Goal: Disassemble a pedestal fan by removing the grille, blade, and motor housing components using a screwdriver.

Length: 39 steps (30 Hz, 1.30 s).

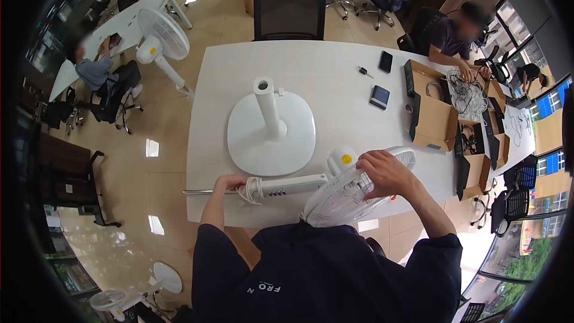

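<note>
I hold a white fan lying sideways over the near edge of the white table (335, 78). My left hand (230, 183) grips the fan's pole (287, 185), where a coiled white cord hangs and a thin metal rod sticks out to the left. My right hand (385, 173) rests on the round wire grille of the fan head (347, 194), next to the motor housing with a yellow dot (342, 158). The fan's square white base with an upright tube (272, 128) stands on the table just beyond my hands.
A phone (385, 61), a key (363, 72) and a small dark box (379, 97) lie at the far right. Open cardboard boxes (433, 116) with cables fill the right end, where a seated person works. A black chair (289, 14) stands behind the table. An assembled fan (161, 39) stands to the left.
</note>
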Available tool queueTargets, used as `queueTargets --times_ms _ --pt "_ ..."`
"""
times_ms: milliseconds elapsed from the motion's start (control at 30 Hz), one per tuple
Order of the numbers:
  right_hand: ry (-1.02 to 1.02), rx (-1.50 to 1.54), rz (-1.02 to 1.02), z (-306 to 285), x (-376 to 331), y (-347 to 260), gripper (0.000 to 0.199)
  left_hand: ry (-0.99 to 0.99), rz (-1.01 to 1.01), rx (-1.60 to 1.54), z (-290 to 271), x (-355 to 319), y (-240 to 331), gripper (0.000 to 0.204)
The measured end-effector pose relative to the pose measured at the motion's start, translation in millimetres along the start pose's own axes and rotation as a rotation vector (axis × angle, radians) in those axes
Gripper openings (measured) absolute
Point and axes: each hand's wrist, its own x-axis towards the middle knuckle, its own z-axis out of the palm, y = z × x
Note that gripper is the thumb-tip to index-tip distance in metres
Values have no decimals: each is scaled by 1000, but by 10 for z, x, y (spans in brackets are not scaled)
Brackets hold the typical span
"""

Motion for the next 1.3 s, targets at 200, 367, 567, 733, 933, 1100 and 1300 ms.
queueTargets --times_ms 200,367,567,733,933,1100,1300 --pt "-18 0 45 7 -47 9 75 -70 46 -34 76 -187 252 17" --pt "-29 2 51 30 -35 25 76 49 14 75 47 -77 236 21" --pt "-69 -23 46 -8 23 -4 76 155 19 412 -65 245 76 23" --pt "-15 -28 35 25 -10 8 78 144 -33 500 -36 220 257 30" --pt "-32 -43 30 5 19 6 77 88 -235 721 -16 96 452 43" --pt "-19 -6 15 -34 2 -3 77 -46 -210 601 -116 360 144 50" --pt "-34 -4 85 25 -37 50 77 -129 21 609 91 142 511 41"
